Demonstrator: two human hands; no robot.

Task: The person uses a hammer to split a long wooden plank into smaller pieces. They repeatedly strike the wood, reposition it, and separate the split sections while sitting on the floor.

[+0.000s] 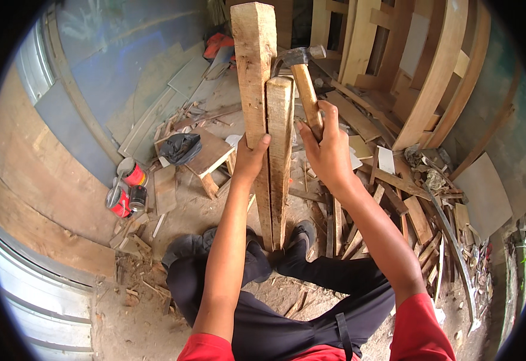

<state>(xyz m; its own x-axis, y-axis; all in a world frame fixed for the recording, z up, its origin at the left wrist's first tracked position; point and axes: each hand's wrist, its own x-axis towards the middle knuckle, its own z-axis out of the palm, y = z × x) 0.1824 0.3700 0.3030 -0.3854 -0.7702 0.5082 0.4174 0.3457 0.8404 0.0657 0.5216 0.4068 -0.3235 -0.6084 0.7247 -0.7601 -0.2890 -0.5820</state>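
Note:
Two rough wooden beams stand upright side by side between my feet, a narrow gap running between them. The taller beam [253, 72] is on the left; the shorter beam [280, 114] is on the right. My left hand [252, 159] is closed round the taller beam about halfway down, its thumb toward the gap. In my right hand [329, 150] is a claw hammer [305, 84], gripped by its wooden handle. The hammer's claw meets the side of the taller beam, just above the shorter beam's top end. Whether a nail is there I cannot tell.
A low wooden stool [210, 153] with a black plastic bag [180, 148] stands at left, near several cans [119, 201]. Scrap wood [416, 219] is heaped at right. Wooden frames [434, 78] lean at the back right. Metal sheeting [40, 301] lines the near left.

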